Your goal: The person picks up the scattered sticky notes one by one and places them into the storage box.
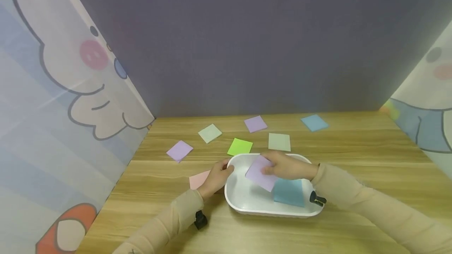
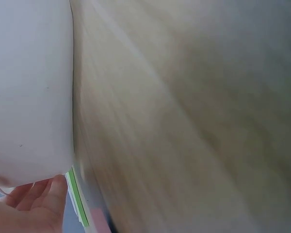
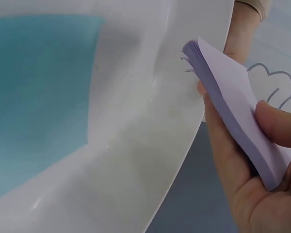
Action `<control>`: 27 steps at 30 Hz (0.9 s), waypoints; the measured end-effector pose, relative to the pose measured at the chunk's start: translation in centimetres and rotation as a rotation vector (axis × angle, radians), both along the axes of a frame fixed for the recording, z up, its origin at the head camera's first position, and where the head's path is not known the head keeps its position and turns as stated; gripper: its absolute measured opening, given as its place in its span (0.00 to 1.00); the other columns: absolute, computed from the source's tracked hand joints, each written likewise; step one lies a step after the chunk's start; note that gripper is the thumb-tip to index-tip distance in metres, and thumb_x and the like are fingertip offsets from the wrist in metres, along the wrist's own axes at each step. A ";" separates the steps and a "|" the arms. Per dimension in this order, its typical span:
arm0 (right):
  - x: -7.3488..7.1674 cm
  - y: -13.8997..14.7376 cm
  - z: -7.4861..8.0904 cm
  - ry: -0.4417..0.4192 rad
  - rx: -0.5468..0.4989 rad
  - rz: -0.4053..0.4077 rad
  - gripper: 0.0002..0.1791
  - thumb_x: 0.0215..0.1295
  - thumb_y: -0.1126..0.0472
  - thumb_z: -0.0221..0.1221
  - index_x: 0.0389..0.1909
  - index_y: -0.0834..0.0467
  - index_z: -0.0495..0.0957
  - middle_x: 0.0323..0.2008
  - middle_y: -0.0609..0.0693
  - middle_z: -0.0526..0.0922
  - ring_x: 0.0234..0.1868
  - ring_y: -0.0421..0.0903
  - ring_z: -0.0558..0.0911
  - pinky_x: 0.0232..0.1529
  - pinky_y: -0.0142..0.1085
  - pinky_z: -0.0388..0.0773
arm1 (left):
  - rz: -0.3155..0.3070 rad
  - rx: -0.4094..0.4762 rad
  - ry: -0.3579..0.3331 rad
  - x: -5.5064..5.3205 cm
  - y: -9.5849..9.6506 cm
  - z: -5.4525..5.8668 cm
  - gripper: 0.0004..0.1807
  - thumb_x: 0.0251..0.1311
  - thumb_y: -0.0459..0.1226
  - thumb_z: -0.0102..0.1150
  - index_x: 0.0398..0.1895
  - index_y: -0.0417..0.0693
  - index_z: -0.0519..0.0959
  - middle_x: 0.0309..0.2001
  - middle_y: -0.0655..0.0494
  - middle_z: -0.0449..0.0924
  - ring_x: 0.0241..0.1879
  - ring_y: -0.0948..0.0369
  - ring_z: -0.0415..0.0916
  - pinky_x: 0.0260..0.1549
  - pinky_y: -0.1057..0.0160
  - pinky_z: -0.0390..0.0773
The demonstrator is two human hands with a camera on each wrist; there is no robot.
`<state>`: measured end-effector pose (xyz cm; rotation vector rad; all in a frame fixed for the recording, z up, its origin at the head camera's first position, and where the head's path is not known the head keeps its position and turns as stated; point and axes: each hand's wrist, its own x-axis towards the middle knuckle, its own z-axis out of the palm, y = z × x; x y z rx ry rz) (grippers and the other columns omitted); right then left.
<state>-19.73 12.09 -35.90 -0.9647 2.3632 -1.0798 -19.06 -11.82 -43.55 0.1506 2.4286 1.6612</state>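
Lilac, plain-faced notepad (image 1: 259, 173) sits pinched by right-hand fingers (image 3: 224, 145).

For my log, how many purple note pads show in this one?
3. One purple pad is held over the white tray; another pad lies leftmost on the table; the third pad lies near the table's far edge, beyond the tray. Any beneath the tray would be hidden.

Between the beige sleeves (image 1: 173, 216) I could cross bare table (image 1: 268, 236); ahead, the rim of the white plastic tub (image 1: 247, 201) blocks me.
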 end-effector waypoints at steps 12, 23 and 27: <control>0.2 -0.9 -1.0 0.029 0.086 0.097 0.02 0.60 0.65 0.57 0.32 0.57 0.73 0.23 0.42 0.68 0.27 0.36 0.68 0.30 0.28 0.69 | -0.007 -0.022 0.005 0.2 0.1 0.4 0.21 0.67 0.37 0.42 0.60 0.37 0.67 0.49 0.40 0.76 0.41 0.56 0.78 0.38 0.63 0.81; 1.2 -2.4 -1.2 0.059 0.290 0.161 0.09 0.58 0.65 0.59 0.41 0.58 0.75 0.27 0.41 0.72 0.29 0.37 0.69 0.36 0.31 0.70 | -0.005 -0.020 0.013 0.1 0.0 0.2 0.21 0.67 0.38 0.43 0.60 0.37 0.68 0.49 0.39 0.76 0.40 0.57 0.78 0.36 0.62 0.82; 1.4 -2.7 -1.3 0.048 0.298 0.169 0.07 0.58 0.65 0.59 0.37 0.57 0.75 0.24 0.41 0.70 0.28 0.36 0.68 0.33 0.30 0.69 | -0.001 -0.030 0.015 0.0 0.0 0.2 0.21 0.66 0.37 0.43 0.59 0.37 0.68 0.48 0.39 0.77 0.39 0.57 0.79 0.35 0.63 0.82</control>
